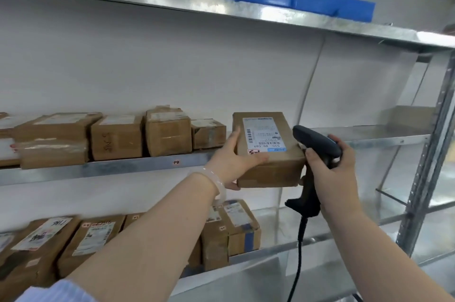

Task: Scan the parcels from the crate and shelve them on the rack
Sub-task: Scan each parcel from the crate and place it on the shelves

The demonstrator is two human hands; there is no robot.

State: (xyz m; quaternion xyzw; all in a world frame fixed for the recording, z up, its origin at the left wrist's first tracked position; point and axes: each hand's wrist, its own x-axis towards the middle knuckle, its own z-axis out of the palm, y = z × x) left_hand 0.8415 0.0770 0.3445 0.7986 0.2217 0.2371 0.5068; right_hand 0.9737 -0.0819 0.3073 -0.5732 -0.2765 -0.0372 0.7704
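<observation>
Nearest, the right hand (330, 173) grips a corded barcode scanner (317, 151) by its handle, while the left hand (236, 161) clasps a brown parcel (268, 151), label up, at the front edge of the middle shelf (138, 166). Shelving looks to be the step in hand: next, the parcel needs sliding back onto the shelf's bare stretch, right of the row of boxes (118, 136).

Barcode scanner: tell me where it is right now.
In the head view, the barcode scanner is right of centre, gripped in the right hand, beside the parcel held by the left hand.
</observation>
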